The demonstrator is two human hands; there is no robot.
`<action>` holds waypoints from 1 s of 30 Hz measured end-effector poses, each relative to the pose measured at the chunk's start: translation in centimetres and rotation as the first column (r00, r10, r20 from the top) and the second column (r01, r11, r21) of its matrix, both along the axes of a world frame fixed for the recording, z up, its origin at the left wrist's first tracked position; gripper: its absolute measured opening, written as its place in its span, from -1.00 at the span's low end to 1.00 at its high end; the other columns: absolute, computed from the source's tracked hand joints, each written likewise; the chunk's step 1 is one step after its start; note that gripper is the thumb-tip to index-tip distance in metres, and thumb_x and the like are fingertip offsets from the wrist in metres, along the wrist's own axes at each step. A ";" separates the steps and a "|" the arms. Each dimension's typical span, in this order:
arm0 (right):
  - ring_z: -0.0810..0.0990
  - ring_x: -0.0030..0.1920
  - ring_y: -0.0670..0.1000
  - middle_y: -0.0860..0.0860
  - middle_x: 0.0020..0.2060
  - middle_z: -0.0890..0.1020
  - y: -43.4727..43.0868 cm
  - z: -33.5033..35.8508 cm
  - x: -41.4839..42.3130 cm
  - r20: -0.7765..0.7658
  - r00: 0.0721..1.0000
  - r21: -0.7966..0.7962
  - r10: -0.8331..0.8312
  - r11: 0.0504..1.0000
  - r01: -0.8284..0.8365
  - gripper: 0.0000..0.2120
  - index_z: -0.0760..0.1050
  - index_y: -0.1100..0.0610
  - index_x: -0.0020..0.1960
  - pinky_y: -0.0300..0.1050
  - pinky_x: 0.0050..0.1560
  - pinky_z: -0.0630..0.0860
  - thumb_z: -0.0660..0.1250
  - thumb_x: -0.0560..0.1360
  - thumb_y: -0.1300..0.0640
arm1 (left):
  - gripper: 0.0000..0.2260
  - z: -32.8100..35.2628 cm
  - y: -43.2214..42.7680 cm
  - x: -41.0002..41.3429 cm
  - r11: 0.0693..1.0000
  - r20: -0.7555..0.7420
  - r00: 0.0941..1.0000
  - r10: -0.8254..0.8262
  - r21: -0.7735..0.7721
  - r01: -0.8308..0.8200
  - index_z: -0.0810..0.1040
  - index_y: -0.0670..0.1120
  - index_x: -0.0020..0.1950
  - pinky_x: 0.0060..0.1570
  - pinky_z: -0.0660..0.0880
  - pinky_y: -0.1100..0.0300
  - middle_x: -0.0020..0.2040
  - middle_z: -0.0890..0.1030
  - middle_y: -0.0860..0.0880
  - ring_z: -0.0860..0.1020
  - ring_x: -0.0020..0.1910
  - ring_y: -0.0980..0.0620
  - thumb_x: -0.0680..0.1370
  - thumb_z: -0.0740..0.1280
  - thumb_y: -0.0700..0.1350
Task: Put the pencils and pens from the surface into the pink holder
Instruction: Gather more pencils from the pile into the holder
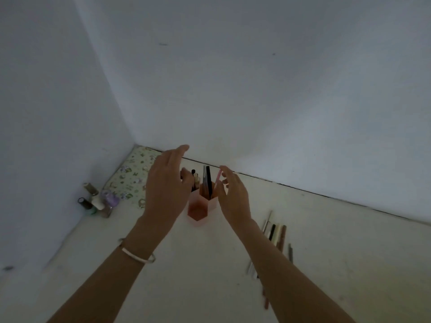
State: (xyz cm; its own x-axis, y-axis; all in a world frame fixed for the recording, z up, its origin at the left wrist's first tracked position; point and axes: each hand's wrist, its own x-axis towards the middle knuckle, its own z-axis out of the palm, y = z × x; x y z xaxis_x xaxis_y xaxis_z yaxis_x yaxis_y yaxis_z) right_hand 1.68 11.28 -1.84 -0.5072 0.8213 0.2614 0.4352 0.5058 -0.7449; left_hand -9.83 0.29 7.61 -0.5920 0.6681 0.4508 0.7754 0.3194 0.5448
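Observation:
The pink holder, built of hexagonal tubes, stands on the pale surface near the back wall. Several dark pens and pencils stand upright in it. My left hand hovers at the holder's left side with fingers loosely spread and some fingertips by the dark pens there. At the holder's right side, my right hand pinches a pink pen that stands upright in the holder. Several loose pens and pencils lie in a row on the surface, partly hidden under my right forearm.
Small nail-polish bottles cluster at the left wall. A floral mat lies in the corner behind them. White walls close off the left and back. Bare pale surface stretches between my arms.

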 end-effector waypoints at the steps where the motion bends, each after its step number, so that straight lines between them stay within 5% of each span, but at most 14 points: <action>1: 0.57 0.02 -0.07 -0.01 0.12 0.59 0.1 0.1 0.5 -0.027 0.999 0.045 -0.036 0.998 0.037 -0.60 0.36 0.04 0.40 -0.16 0.07 0.54 0.19 0.58 0.24 | -0.60 -0.2 0.2 0.8 1.000 -0.002 1.000 -0.014 0.011 0.014 0.48 -0.12 0.32 0.10 0.49 0.08 0.13 0.58 -0.08 0.52 0.10 -0.05 0.48 0.30 -0.30; 4: 0.56 -0.17 -0.10 -0.05 0.02 0.58 1.3 1.8 2.8 -0.125 0.972 0.023 -0.200 0.979 0.204 -0.56 0.36 0.03 0.37 -0.24 -0.12 0.50 0.16 0.54 0.33 | -0.76 -1.7 1.5 4.5 0.994 0.048 0.993 -0.109 -0.015 0.110 0.54 -0.07 0.16 -0.07 0.53 0.18 0.00 0.58 0.01 0.54 -0.06 0.05 0.50 0.29 -0.23; 6: 0.53 -0.29 -0.11 -0.10 -0.03 0.58 2.6 3.0 4.9 -0.143 0.951 -0.050 -0.274 0.962 0.270 -0.55 0.34 -0.04 0.33 -0.24 -0.22 0.46 0.15 0.52 0.33 | -0.85 -4.0 2.9 7.5 0.963 0.192 0.966 -0.176 -0.168 0.209 0.54 -0.03 0.07 -0.10 0.55 0.22 -0.05 0.59 0.06 0.55 -0.12 0.10 0.53 0.29 -0.19; 9: 0.50 -0.37 -0.09 -0.12 -0.10 0.59 3.9 4.4 8.7 -0.157 0.929 -0.113 -0.335 0.941 0.320 -0.54 0.35 -0.10 0.28 -0.18 -0.28 0.49 0.14 0.49 0.33 | -0.82 -8.7 4.7 11.6 0.816 0.424 0.898 -0.114 -0.476 0.328 0.57 -0.03 0.09 0.07 0.53 0.18 0.04 0.62 0.01 0.59 0.03 0.04 0.53 0.25 -0.15; 13: 0.50 -0.38 -0.06 -0.11 -0.18 0.61 4.6 4.5 13.5 -0.141 0.912 -0.148 -0.385 0.919 0.365 -0.56 0.41 -0.06 0.23 -0.10 -0.29 0.52 0.13 0.47 0.34 | -0.78 -13.1 5.2 15.0 0.656 0.476 0.878 -0.046 -0.649 0.386 0.52 -0.11 0.15 0.08 0.47 0.15 0.14 0.58 -0.07 0.56 0.12 -0.05 0.56 0.25 -0.08; 18: 0.50 -0.41 -0.06 -0.12 -0.21 0.62 3.9 2.8 18.0 -0.088 0.888 -0.174 -0.451 0.885 0.432 -0.60 0.47 -0.01 0.18 -0.09 -0.32 0.52 0.16 0.46 0.36 | -0.82 -14.2 5.7 16.7 0.656 0.419 0.907 -0.050 -0.670 0.346 0.50 -0.10 0.05 -0.10 0.47 0.16 0.03 0.60 -0.06 0.58 -0.02 -0.05 0.53 0.30 -0.03; 24: 0.43 -0.47 -0.13 -0.11 -0.23 0.61 2.5 0.2 20.7 -0.006 0.885 -0.225 -0.466 0.863 0.453 -0.62 0.47 0.00 0.16 -0.16 -0.38 0.46 0.17 0.47 0.36 | -0.84 -14.2 6.7 17.3 0.647 0.386 0.921 -0.045 -0.691 0.321 0.53 -0.14 0.07 -0.08 0.50 0.13 0.06 0.60 -0.11 0.60 0.01 -0.09 0.56 0.29 -0.09; 30: 0.46 -0.45 -0.13 -0.10 -0.22 0.61 1.4 -1.4 21.9 0.058 0.878 -0.262 -0.475 0.841 0.472 -0.63 0.47 0.02 0.18 -0.20 -0.37 0.47 0.16 0.48 0.36 | -0.72 -13.9 7.3 16.5 0.622 0.537 0.843 -0.013 -0.656 0.427 0.41 -0.12 -0.35 -0.31 0.41 0.24 -0.21 0.61 -0.14 0.58 -0.24 -0.07 0.53 0.34 -0.09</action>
